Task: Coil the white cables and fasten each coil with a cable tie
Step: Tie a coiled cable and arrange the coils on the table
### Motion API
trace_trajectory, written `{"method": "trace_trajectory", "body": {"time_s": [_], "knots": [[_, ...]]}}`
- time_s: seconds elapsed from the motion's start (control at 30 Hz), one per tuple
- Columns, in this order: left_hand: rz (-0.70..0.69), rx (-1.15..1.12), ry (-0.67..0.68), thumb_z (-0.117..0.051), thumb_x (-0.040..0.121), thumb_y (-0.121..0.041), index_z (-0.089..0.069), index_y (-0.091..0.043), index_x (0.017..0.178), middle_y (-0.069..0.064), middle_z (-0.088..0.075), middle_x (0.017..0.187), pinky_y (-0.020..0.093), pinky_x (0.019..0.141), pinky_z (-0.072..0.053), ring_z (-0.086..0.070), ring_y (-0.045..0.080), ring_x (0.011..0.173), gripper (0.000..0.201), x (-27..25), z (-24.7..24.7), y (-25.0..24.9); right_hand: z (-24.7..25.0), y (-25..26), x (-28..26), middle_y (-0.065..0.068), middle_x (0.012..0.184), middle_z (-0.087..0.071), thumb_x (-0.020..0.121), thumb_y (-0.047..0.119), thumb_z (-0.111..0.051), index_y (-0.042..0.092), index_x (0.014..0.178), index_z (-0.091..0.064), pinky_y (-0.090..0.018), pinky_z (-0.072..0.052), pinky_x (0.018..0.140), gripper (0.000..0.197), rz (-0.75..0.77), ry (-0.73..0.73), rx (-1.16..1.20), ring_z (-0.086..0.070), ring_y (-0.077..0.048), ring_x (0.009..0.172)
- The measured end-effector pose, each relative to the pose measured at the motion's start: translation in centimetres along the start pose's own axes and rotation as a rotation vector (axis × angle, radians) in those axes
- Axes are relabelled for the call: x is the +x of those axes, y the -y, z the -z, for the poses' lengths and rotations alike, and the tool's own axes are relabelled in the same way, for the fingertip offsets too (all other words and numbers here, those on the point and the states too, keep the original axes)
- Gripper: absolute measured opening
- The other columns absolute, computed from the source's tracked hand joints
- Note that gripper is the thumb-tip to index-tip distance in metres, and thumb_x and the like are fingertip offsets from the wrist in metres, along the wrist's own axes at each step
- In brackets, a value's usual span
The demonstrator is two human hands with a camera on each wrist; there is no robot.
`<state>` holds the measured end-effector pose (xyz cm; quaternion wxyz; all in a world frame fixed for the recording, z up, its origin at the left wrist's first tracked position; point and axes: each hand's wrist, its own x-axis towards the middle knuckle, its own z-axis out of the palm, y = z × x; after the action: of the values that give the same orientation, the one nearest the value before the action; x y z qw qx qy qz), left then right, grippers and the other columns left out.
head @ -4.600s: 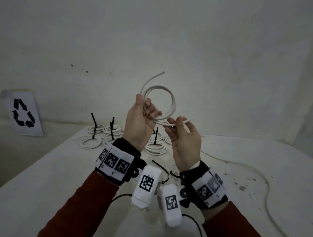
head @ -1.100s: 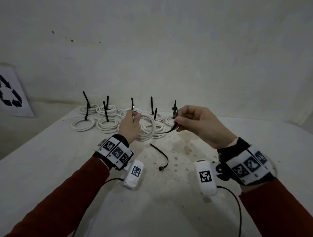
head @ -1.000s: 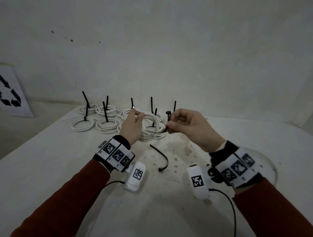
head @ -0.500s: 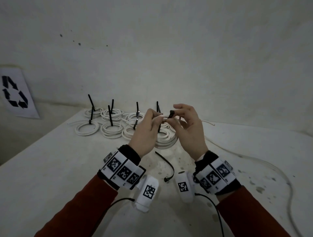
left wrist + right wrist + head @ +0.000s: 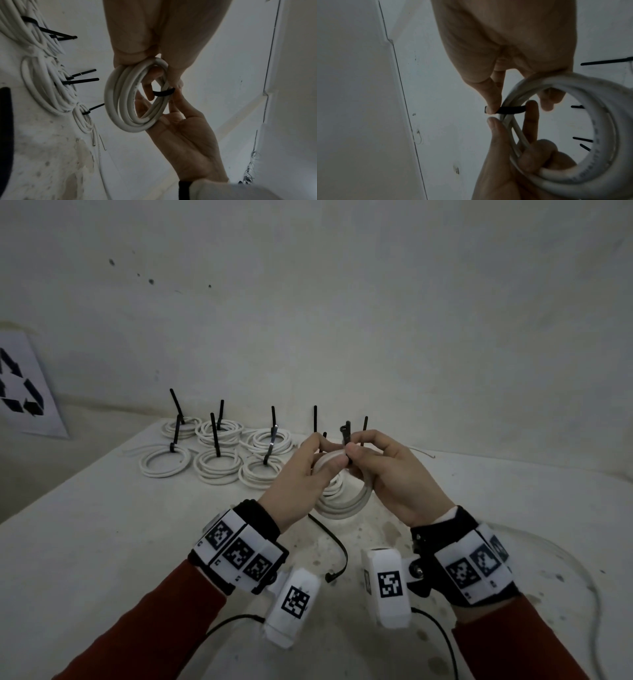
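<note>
Head view: coil (image 5: pixel 349 501) perhaps above table (image 5: pixel 102 542).

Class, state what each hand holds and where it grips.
Both hands, left hand and right hand, grip the white coil at its top, pinching the black cable tie wrapped there.

Two hands, the left hand (image 5: pixel 301 474) and the right hand (image 5: pixel 400 477), hold one white coil (image 5: pixel 120 108) with one black cable tie (image 5: pixel 163 93) round it. Six tied coils (image 5: pixel 217 469) lie in plain view on the table (image 5: pixel 102 542); more are partly hidden behind the hands, so the total cannot be told. One loose cable tie (image 5: pixel 337 549) and one uncoiled cable (image 5: pixel 597 611) also lie there, and one recycling sign (image 5: pixel 24 392) is on the wall.
</note>
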<state>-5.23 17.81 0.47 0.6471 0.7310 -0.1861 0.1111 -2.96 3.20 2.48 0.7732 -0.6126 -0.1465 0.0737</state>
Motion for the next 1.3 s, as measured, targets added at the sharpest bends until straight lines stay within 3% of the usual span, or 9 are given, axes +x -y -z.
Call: {"method": "trace_trajectory", "body": {"time_s": [0.07, 0.2, 0.37, 0.47, 0.57, 0.7, 0.97, 1.13, 1.3], "knots": [[-0.008, 0.004, -0.006, -0.052, 0.094, -0.016, -0.046, -0.009, 0.09, -0.018, -0.054, 0.055, 0.014, 0.053, -0.035, -0.041, -0.001, 0.049, 0.01, 0.0, -0.1, -0.1, -0.4, -0.2, 0.0, -0.01, 0.089, -0.068, 0.088, 0.005, -0.06, 0.01, 0.088, -0.061, -0.023, -0.048, 0.076, 0.005, -0.003, -0.011, -0.029, -0.064, -0.015, 0.078], [-0.006, -0.03, -0.006, -0.051, 0.094, -0.009, -0.048, -0.002, 0.096, -0.005, -0.061, 0.072, 0.008, 0.054, -0.036, -0.047, -0.004, 0.05, 0.008, 0.1, 0.3, -0.5, -0.7, 0.1, -0.4, -0.019, 0.098, -0.068, 0.081, 0.004, -0.066, 0.008, 0.092, -0.058, -0.028, -0.053, 0.08, 0.014, 0.039, -0.035, 0.081, -0.065, -0.024, 0.086], [-0.007, -0.029, 0.038, -0.049, 0.095, -0.005, -0.049, -0.002, 0.095, -0.02, -0.06, 0.056, 0.006, 0.056, -0.037, -0.052, -0.007, 0.051, 0.003, 0.0, 0.2, -0.5, -0.9, 0.5, -0.9, -0.019, 0.105, -0.07, 0.083, -0.004, -0.067, 0.009, 0.113, -0.046, -0.026, -0.057, 0.074, 0.039, 0.049, -0.128, 0.066, -0.07, -0.021, 0.084], [0.01, -0.064, 0.03, -0.051, 0.094, -0.007, -0.051, -0.003, 0.096, -0.019, -0.061, 0.057, 0.007, 0.056, -0.037, -0.051, -0.005, 0.051, 0.004, 0.2, 0.6, -0.4, -1.0, 0.7, -0.7, -0.014, 0.103, -0.072, 0.087, 0.006, -0.064, 0.003, 0.118, -0.054, -0.025, -0.056, 0.073, 0.033, 0.008, -0.102, 0.05, -0.07, -0.016, 0.08], [0.029, -0.085, 0.073, -0.053, 0.092, -0.008, -0.054, -0.006, 0.096, -0.017, -0.063, 0.064, 0.008, 0.058, -0.039, -0.052, -0.005, 0.055, 0.005, 0.3, 1.2, -0.5, -0.6, 1.0, -0.6, -0.012, 0.098, -0.073, 0.092, 0.013, -0.06, 0.002, 0.115, -0.062, -0.032, -0.059, 0.075, 0.026, 0.062, -0.141, 0.002, -0.07, -0.017, 0.078], [0.019, -0.109, 0.115, -0.054, 0.09, -0.002, -0.057, -0.01, 0.097, -0.014, -0.07, 0.075, 0.007, 0.062, -0.042, -0.061, -0.006, 0.069, 0.011, 0.4, 1.4, -0.8, 0.1, 1.0, -0.5, -0.02, 0.087, -0.07, 0.083, -0.004, -0.068, 0.003, 0.101, -0.068, -0.032, -0.057, 0.067, 0.019, 0.31, -0.313, -0.108, -0.069, -0.024, 0.071], [0.026, -0.094, 0.115, -0.059, 0.087, -0.007, -0.059, -0.01, 0.1, -0.006, -0.072, 0.089, 0.02, 0.081, -0.05, -0.066, 0.007, 0.087, 0.013, 0.5, 1.8, -0.5, 1.1, 1.3, -0.6, 0.001, 0.077, -0.074, 0.078, 0.003, -0.075, 0.028, 0.08, -0.075, -0.042, -0.058, 0.076, 0.025, 0.564, -0.287, -0.626, -0.071, -0.019, 0.074], [0.013, -0.076, 0.127, -0.061, 0.084, -0.014, -0.059, -0.007, 0.104, 0.0, -0.071, 0.096, 0.025, 0.088, -0.051, -0.066, 0.011, 0.093, 0.021, 0.5, 1.8, -0.6, 0.8, 1.6, -0.7, 0.007, 0.075, -0.07, 0.077, 0.004, -0.076, 0.033, 0.08, -0.073, -0.027, -0.055, 0.07, 0.029, 0.645, -0.289, -0.729, -0.067, -0.011, 0.071], [-0.002, -0.054, 0.14, -0.06, 0.086, -0.011, -0.059, -0.005, 0.105, -0.001, -0.071, 0.095, 0.025, 0.087, -0.051, -0.066, 0.011, 0.092, 0.019, 0.4, 1.7, -0.6, 0.8, 1.4, -0.6, 0.004, 0.074, -0.07, 0.077, 0.003, -0.075, 0.031, 0.082, -0.074, -0.026, -0.054, 0.067, 0.028, 0.643, -0.303, -0.739, -0.066, -0.011, 0.068]]}}
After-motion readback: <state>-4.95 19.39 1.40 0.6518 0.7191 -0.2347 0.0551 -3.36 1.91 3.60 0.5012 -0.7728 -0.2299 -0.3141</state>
